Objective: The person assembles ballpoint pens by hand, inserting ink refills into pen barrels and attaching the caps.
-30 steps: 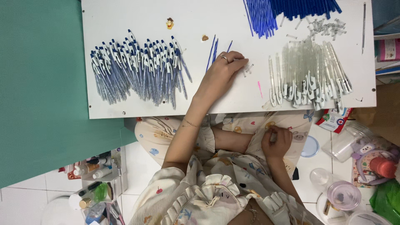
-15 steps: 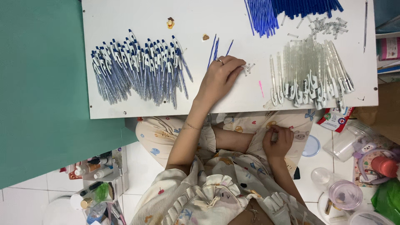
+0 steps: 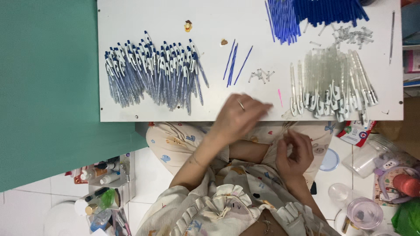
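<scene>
Since a second ago the left hand (image 3: 243, 114) has drawn back from the loose blue refills (image 3: 235, 62) toward the near edge of the white desk (image 3: 144, 17), and it is blurred with motion; its fingers look loosely spread and flat over the board, though whether they pinch anything cannot be told. Nearer the body, the right hand (image 3: 296, 154) has risen a little above the lap, fingers curled together round what seems a clear pen barrel (image 3: 289, 127) whose tip points up at the desk edge, probably held there so the other hand can feed a part into it. Just beyond the left hand lie a pink sliver (image 3: 279, 98) and a small cluster of springs (image 3: 261, 75). At the right side rests the heap of clear barrels (image 3: 332, 85), laid side by side within reach; at the left side, the finished blue-and-white pens (image 3: 153, 74), likely kept apart as done. Along the far edge sits the big bundle of blue refills (image 3: 315, 11) with more springs (image 3: 350, 35) beside it
</scene>
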